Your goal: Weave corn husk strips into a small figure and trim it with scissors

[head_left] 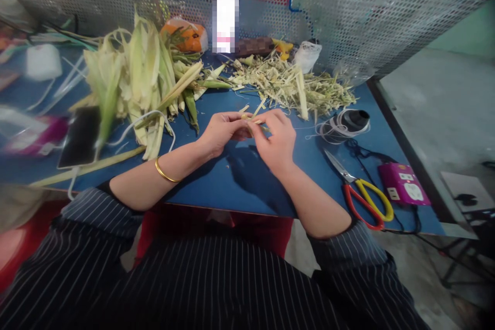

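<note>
I log one blue counter (228,175). Left: a heap of husks (143,67); beside it a black-screened phone (80,136), cable (73,180) attached; farther left, one white item (43,63), blurred. Rear: an orange pack (195,36); right of it, a broad spread of scraps (280,82). Right: a dark, cord-wound cone (350,121); nearer the front, red-and-yellow-handled scissors (350,178); beside these, a purple box (402,184).

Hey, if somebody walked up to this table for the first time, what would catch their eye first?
Probably the big heap of pale green husks on the left side of the blue table, toward the back. Next, the red-and-yellow-handled scissors, lying at the right beside a purple box. In the middle, the left hand and right hand come together, pinching a small pale piece.
</note>
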Motion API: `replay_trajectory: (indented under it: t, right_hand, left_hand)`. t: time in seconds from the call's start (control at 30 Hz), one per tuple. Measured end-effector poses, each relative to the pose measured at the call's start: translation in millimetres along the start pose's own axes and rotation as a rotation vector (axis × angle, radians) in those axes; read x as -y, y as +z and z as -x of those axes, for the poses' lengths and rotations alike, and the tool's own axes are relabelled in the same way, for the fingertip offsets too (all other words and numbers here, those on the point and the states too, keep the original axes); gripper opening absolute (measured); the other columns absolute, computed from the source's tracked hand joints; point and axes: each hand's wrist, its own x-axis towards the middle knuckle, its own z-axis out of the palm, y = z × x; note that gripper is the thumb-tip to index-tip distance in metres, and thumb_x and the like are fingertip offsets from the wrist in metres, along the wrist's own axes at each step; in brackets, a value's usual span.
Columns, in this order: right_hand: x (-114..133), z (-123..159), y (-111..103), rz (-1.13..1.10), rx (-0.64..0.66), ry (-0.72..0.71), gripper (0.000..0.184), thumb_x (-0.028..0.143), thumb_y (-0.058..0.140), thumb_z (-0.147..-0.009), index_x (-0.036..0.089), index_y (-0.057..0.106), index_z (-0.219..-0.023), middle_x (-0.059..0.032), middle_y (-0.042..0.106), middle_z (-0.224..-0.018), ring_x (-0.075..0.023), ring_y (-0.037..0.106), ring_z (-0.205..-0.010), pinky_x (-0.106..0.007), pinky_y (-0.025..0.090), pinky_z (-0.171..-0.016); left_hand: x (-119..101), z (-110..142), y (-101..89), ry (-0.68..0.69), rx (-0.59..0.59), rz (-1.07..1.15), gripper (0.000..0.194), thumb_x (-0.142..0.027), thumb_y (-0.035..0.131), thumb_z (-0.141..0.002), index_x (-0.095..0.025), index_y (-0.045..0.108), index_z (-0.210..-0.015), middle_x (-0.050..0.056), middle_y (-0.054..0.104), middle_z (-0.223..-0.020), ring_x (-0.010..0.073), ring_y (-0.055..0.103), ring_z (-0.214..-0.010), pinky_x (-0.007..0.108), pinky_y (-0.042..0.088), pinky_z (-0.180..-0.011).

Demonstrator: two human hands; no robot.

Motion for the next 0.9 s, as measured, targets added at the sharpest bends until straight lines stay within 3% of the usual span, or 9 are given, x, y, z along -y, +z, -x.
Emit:
replay_trajectory:
  t: [0.13,0.23,0.37,0.53,0.63,0.7,0.8,0.9]
  right_hand:
    - [-5.7,-6.0,-0.3,-0.408,0.108,0.452,0.013,0.026,0.065,-0.083,0.02,0.061,-0.072,0.001,0.065,-0.068,-0.0127,0.058,-0.063,-0.03,0.047,-0.065]
    - [-8.3,-9.1,1.7,-0.65,0.159,0.666,0.015,0.029,0.068,-0.078,0.019,0.062,-0.069,0.0024,0.064,-0.061,-0.0105,0.056,-0.056,-0.028,0.048,-0.062]
    - [-6.2,-10.0,4.4,-0.766,0.121,0.778,0.011,0.025,0.07,-0.074,0.019,0.062,-0.068,0.0024,0.065,-0.059,-0.0101,0.058,-0.053,-0.028,0.05,-0.06]
    - [-4.3,-9.6,6.0,-0.698,0.072,0.799,0.008,0.02,0.069,-0.072,0.019,0.062,-0.069,0.0027,0.064,-0.059,-0.0109,0.059,-0.055,-0.028,0.049,-0.058]
    - [-7.1,-7.8,7.2,-0.663,0.111,0.752,0.008,0.02,0.068,-0.075,0.019,0.061,-0.07,0.0025,0.063,-0.062,-0.0109,0.058,-0.057,-0.028,0.049,-0.06]
    - [-9.6,-6.1,6.8,-0.544,0.157,0.635,0.009,0.022,0.066,-0.078,0.02,0.061,-0.072,0.0022,0.063,-0.063,-0.0117,0.057,-0.058,-0.029,0.048,-0.062]
    - [-12.4,-4.9,3.4,-0.235,0.157,0.318,0.003,0.022,0.063,-0.083,0.021,0.066,-0.083,-0.001,0.067,-0.08,-0.0151,0.061,-0.072,-0.032,0.048,-0.071]
    - [-14.1,-6.8,-1.2,0.016,0.167,-0.009,0.019,0.016,0.059,-0.086,0.025,0.068,-0.101,-0.0044,0.068,-0.105,-0.0196,0.063,-0.097,-0.035,0.047,-0.082]
  left_hand:
    - [-1.5,-1.7,-3.6,0.005,0.048,-0.058,0.02,-0.022,0.073,-0.077,-0.017,0.078,-0.095,0.004,0.073,-0.072,0.0101,0.065,-0.06,0.024,0.05,-0.061]
    - [-0.9,-3.0,-5.2,0.005,0.086,-0.053,0.021,-0.024,0.072,-0.078,-0.017,0.078,-0.096,0.005,0.074,-0.075,0.0096,0.065,-0.061,0.023,0.051,-0.062]
    - [0.0,-4.1,-4.2,0.052,0.081,-0.086,0.022,-0.02,0.073,-0.077,-0.015,0.077,-0.098,0.004,0.074,-0.078,0.0093,0.066,-0.065,0.023,0.052,-0.065]
    - [1.4,-5.7,-1.0,0.217,-0.018,-0.206,0.023,-0.013,0.071,-0.077,-0.013,0.076,-0.099,0.001,0.071,-0.075,0.0061,0.059,-0.06,0.021,0.048,-0.062]
    - [2.7,-6.5,-2.1,0.226,-0.075,-0.18,0.025,-0.014,0.074,-0.073,-0.013,0.077,-0.097,0.0,0.069,-0.072,0.0061,0.055,-0.058,0.021,0.046,-0.058]
    - [3.1,-7.4,-4.2,0.169,-0.104,-0.132,0.026,-0.015,0.077,-0.07,-0.013,0.076,-0.096,-0.001,0.068,-0.069,0.0068,0.056,-0.058,0.021,0.045,-0.056]
    - [2.0,-9.2,-7.7,0.068,-0.122,-0.045,0.024,-0.017,0.078,-0.068,-0.015,0.076,-0.092,-0.001,0.066,-0.065,0.0066,0.056,-0.056,0.02,0.041,-0.052]
    - [-0.3,-10.8,-9.6,0.03,-0.127,0.014,0.019,-0.018,0.078,-0.069,-0.016,0.076,-0.088,0.0,0.066,-0.067,0.0064,0.056,-0.056,0.019,0.037,-0.05]
